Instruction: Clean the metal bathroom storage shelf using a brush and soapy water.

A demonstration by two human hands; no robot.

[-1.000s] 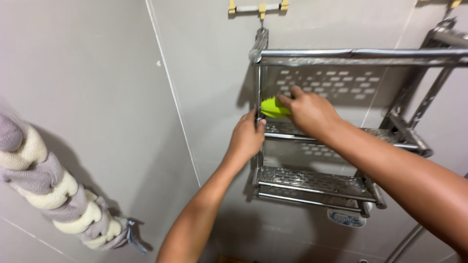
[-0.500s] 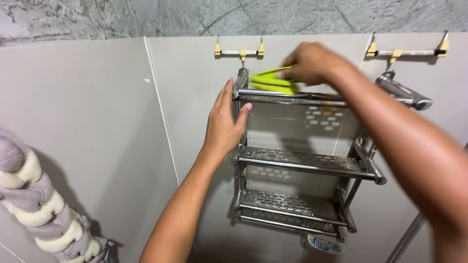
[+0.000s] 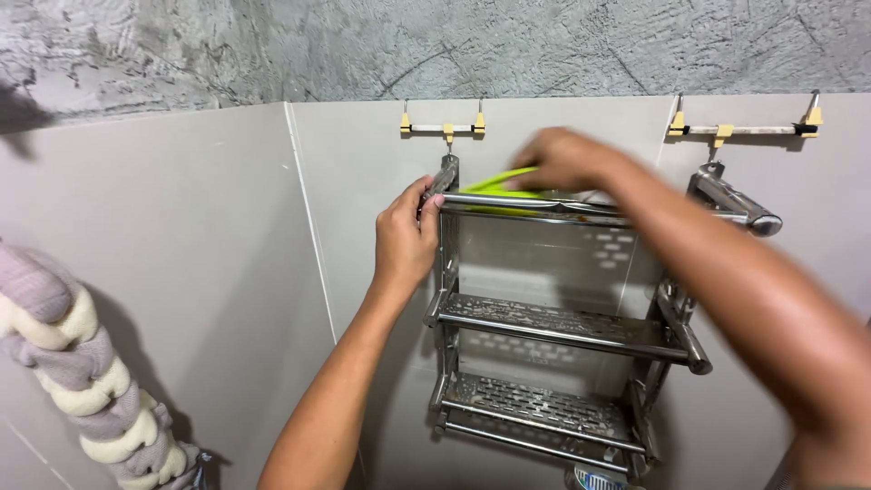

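Note:
A three-tier chrome rack [image 3: 562, 327] hangs on a grey tiled wall. My left hand [image 3: 405, 238] grips the rack's top left corner, fingers wrapped over the front rail. My right hand [image 3: 564, 157] reaches over the top tier and holds a lime-green brush [image 3: 501, 184], which lies flat against the top shelf behind the front rail. The hand and brush are motion-blurred.
Two small hook bars [image 3: 443, 127] [image 3: 742, 129] hold the rack on the wall. A braided grey and cream cloth [image 3: 63, 363] hangs at the lower left. Rough concrete wall [image 3: 272, 45] runs above the tiles. The middle and bottom perforated shelves hold nothing.
The view tilted upward. My right hand carried the green brush from the middle shelf up to the top tier. My left hand moved up the left post and closed on the top corner.

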